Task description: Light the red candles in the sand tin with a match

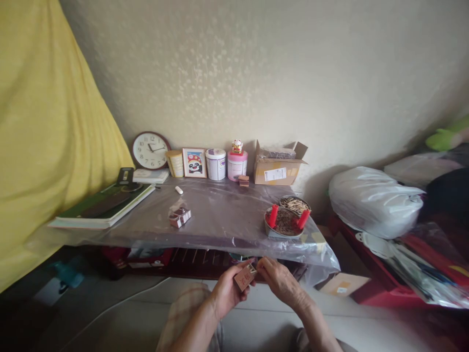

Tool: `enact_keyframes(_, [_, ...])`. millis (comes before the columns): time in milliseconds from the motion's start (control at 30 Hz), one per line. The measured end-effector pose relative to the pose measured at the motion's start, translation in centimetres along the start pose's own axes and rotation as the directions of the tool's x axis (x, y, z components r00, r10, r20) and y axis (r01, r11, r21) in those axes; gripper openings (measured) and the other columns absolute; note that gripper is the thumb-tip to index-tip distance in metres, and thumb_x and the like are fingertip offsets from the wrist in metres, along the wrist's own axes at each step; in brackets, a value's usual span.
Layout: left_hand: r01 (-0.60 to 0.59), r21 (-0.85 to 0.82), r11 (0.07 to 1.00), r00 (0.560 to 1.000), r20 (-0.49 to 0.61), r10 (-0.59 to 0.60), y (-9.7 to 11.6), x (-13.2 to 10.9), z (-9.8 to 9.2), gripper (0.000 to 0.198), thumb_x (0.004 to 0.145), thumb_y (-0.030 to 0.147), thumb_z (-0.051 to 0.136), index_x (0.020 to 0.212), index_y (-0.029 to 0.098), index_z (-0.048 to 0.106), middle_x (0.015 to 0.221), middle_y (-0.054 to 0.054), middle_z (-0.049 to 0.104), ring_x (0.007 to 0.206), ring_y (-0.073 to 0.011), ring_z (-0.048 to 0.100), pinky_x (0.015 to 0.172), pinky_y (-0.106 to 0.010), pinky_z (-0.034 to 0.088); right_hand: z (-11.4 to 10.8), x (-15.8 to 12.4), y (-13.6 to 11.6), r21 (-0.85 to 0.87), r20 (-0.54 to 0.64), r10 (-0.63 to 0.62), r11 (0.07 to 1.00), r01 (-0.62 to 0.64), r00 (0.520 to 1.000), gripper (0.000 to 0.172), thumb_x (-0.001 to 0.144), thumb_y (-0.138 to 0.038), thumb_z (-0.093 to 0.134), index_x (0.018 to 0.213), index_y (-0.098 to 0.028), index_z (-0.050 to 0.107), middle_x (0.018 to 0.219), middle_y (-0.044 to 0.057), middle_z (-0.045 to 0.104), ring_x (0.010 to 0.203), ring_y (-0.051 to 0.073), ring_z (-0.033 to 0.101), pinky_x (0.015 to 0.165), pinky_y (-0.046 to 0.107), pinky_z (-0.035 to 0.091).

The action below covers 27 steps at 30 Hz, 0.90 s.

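My left hand [230, 291] is wrapped round a matchbox [245, 277], which is held tilted below the table's front edge. The box's tray is partly slid out, and pale match ends [251, 268] show in it. Close to that end is my right hand [277, 277], its fingertips pinched together; what they hold, if anything, is hidden. Beyond my right hand on the table stands a round tin of loose matches [294, 204]. In front of it is a tin [283, 233] with dark grains and two red sticks [273, 215]. A plastic-wrapped pack of matchboxes [180, 217] lies left of centre.
Clear plastic film covers the table [216, 215]. Along the wall stand a clock [151, 150], a panda picture [194, 163], canisters [216, 164] and an open cardboard box [278, 168]. A large book [106, 205] lies left; a white plastic bag [375, 201] sits right.
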<state>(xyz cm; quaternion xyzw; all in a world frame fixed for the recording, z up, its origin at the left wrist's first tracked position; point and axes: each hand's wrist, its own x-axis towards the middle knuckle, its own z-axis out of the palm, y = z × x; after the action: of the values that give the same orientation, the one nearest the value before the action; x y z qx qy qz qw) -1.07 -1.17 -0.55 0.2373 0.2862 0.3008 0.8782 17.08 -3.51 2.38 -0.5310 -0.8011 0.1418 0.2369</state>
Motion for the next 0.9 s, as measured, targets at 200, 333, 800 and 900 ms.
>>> enact_keyframes(200, [-0.017,0.002,1.0,1.0,0.006,0.017,0.1,0.1,-0.1,0.049,0.081,0.034,0.044,0.127,0.017,0.046,0.071,-0.006,0.061,0.049,-0.0097,0.046,0.047,-0.021,0.024,-0.4,0.2,0.2,0.121,-0.068,-0.026,0.992,0.035,0.997,0.017,0.095,-0.022,0.041,0.085,-0.016,0.054,0.083,0.003,0.058,0.075,0.014,0.056,0.07,0.025,0.043])
enact_keyframes(333, [-0.013,0.013,1.0,1.0,0.009,0.013,-0.1,-0.1,0.3,0.047,0.081,0.037,0.047,0.123,0.016,0.047,0.07,-0.006,0.061,0.049,-0.0099,0.046,0.046,-0.021,0.024,-0.6,0.4,-0.6,0.234,-0.122,-0.047,0.969,0.075,0.991,0.013,0.091,-0.019,0.048,0.084,-0.017,0.059,0.084,0.003,0.058,0.075,0.013,0.057,0.07,0.024,0.043])
enact_keyframes(800, [-0.06,-0.022,0.998,0.997,0.055,0.061,-0.2,0.0,0.2,0.046,0.081,0.037,0.048,0.122,0.017,0.047,0.072,-0.006,0.061,0.05,-0.01,0.048,0.047,-0.022,0.025,0.1,0.4,-1.3,0.713,-0.086,0.27,0.689,-0.13,0.959,0.025,0.084,-0.041,0.06,0.084,-0.015,0.058,0.076,0.003,0.063,0.068,0.015,0.061,0.061,0.025,0.052])
enact_keyframes(900, [-0.063,-0.034,0.997,0.995,0.079,0.065,-0.3,0.0,0.3,0.044,0.082,0.037,0.047,0.121,0.016,0.048,0.073,-0.007,0.061,0.051,-0.0106,0.049,0.048,-0.023,0.025,0.3,0.4,-1.6,0.695,-0.105,0.288,0.706,-0.136,0.952,0.028,0.083,-0.043,0.059,0.084,-0.015,0.06,0.078,0.005,0.063,0.068,0.015,0.061,0.058,0.026,0.054])
